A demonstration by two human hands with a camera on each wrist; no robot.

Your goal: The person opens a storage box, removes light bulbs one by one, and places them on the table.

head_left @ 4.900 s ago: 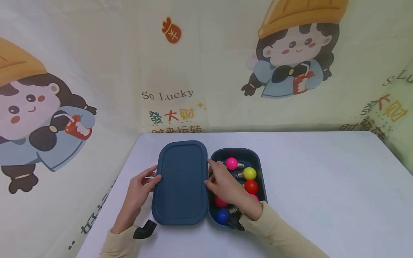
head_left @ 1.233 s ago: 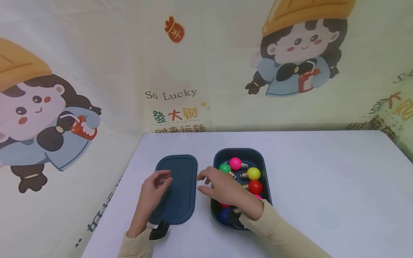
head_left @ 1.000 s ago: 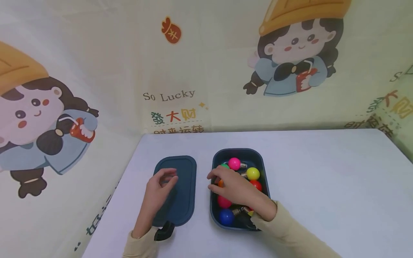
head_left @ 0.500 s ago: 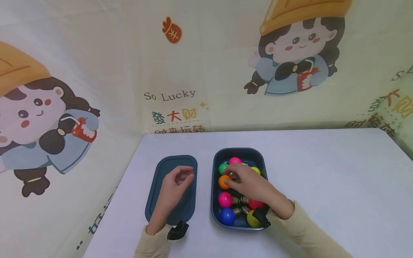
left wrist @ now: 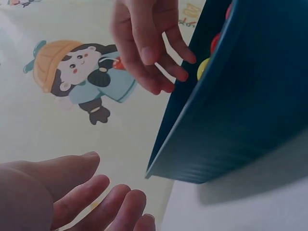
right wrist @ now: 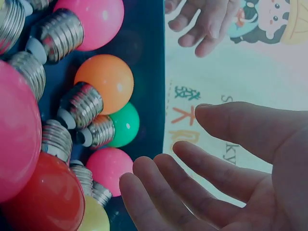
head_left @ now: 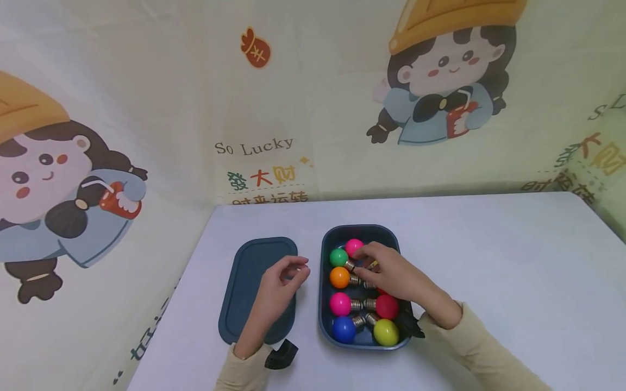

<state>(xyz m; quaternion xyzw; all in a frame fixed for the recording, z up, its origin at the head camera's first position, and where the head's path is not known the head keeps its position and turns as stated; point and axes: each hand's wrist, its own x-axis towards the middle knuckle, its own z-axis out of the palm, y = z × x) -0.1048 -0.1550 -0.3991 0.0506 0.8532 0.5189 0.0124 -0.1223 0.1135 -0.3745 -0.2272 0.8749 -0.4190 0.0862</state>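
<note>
A dark blue box (head_left: 381,232) on the table holds several coloured light bulbs with metal screw bases. Along its left side lie a green bulb (head_left: 338,257), an orange bulb (head_left: 339,277), a pink bulb (head_left: 340,304) and a blue bulb (head_left: 344,329). My right hand (head_left: 396,271) hovers over the box's right half, fingers loosely bent and holding nothing; it partly hides bulbs beneath, including a yellow one (right wrist: 96,216). The box's flat dark blue lid (head_left: 249,282) lies to the left. Over the lid's right edge my left hand (head_left: 276,290) hangs relaxed, its fingers free.
A white table (head_left: 494,271) carries the box and lid, with a narrow strip between the two. A printed cloth (head_left: 337,108) with cartoon figures hangs behind and to the left. Dark wrist-camera mounts (head_left: 282,355) stick out at both cuffs.
Earlier both hands held the lid up beside the box; now it lies on the table, released. Since then my left hand has drifted right across the lid and my right hand right over the bulbs.
</note>
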